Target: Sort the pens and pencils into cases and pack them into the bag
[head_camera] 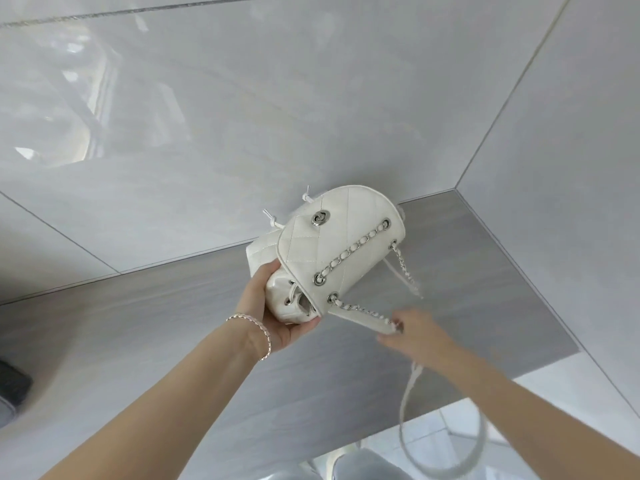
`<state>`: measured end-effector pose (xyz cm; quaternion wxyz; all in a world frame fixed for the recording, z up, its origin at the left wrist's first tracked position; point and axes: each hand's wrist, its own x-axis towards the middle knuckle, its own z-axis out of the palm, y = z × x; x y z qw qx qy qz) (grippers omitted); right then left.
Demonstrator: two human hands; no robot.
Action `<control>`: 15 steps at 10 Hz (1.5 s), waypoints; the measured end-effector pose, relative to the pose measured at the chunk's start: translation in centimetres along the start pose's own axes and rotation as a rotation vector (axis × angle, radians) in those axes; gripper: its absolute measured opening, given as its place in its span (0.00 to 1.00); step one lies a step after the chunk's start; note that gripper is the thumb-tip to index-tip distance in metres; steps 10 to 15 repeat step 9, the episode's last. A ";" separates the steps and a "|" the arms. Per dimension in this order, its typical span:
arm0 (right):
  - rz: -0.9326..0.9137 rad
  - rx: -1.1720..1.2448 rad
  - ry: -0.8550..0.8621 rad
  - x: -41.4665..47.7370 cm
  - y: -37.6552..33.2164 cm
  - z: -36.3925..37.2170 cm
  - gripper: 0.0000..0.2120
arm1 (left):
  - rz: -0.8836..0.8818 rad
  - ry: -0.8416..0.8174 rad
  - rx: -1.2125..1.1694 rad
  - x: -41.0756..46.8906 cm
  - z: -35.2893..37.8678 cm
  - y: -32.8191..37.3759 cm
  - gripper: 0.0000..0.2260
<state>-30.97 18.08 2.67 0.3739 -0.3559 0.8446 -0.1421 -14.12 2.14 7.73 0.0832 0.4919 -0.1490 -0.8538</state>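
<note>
Up in the air, the left hand (272, 322) curls its fingers round the white bag (343, 237), in front of shiny grey tiles (138, 341). The right hand (414, 332) touches the chain strap (360, 311). It is too blurry to tell its grip.

So the bag (332, 244) sits in your left hand (277, 317), up in front of the wall (311, 98). Your right hand (412, 336) is just right of it, pinching the strap (363, 311), which loops down below that wrist.
</note>
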 end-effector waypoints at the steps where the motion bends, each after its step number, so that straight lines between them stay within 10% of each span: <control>1: 0.012 -0.231 0.236 1.0 0.4 -6.1 0.04 | 0.032 -0.103 0.046 0.1 1.2 -0.7 0.18; 3: 0.068 -0.524 0.397 3.0 3.2 -10.9 0.16 | 0.102 -0.162 0.201 2.6 4.4 -3.5 0.11; 4: 0.138 -0.466 0.268 4.3 5.7 -10.8 0.11 | 0.075 -0.095 0.234 5.0 5.5 -5.9 0.10; 5: 0.183 -0.314 0.071 4.8 8.4 -11.6 0.28 | 0.095 -0.068 0.243 7.3 6.0 -7.4 0.22; 7: 0.168 -0.217 0.092 5.9 9.7 -14.2 0.13 | 0.176 -0.054 0.469 8.5 7.1 -6.3 0.34; 9: 0.123 -0.274 0.302 6.2 4.2 -14.0 0.13 | 0.364 0.302 1.076 6.1 7.1 -5.9 0.24; 15: 0.123 -0.274 0.302 6.2 4.2 -14.0 0.13 | 0.364 0.302 1.076 6.1 7.1 -5.9 0.24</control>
